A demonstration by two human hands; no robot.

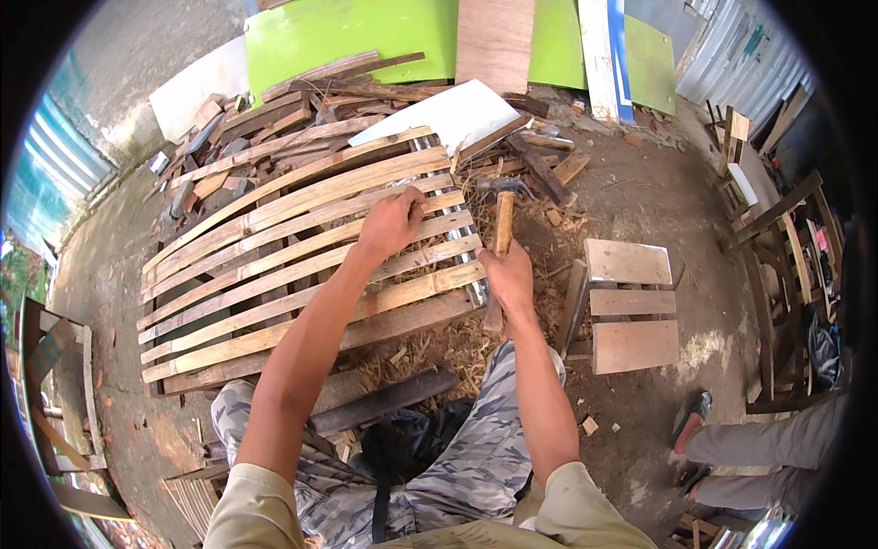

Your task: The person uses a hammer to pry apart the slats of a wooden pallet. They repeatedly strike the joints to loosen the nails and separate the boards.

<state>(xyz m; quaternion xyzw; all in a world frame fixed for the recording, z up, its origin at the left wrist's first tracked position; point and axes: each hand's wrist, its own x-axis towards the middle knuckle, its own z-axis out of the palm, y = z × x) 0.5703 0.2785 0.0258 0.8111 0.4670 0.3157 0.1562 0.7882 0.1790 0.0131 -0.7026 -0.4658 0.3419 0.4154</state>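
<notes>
Head view, hands [393, 221] [508, 273] at slats [416, 290]; hammer [504, 221] held

Slatted frame [297, 247] ahead and left of centre, left hand [391, 222] over its slats, right hand [508, 277] with hammer [504, 222] at its right end. Scrap-wood pile [265, 122] behind it, flat sheet [448, 117] on the pile, upright panels [366, 37] at the back. Loose beam [389, 398] between frame and knees [489, 380]; boarded piece [633, 346] right of right hand, another person's legs [754, 448] further right, nearer.
</notes>
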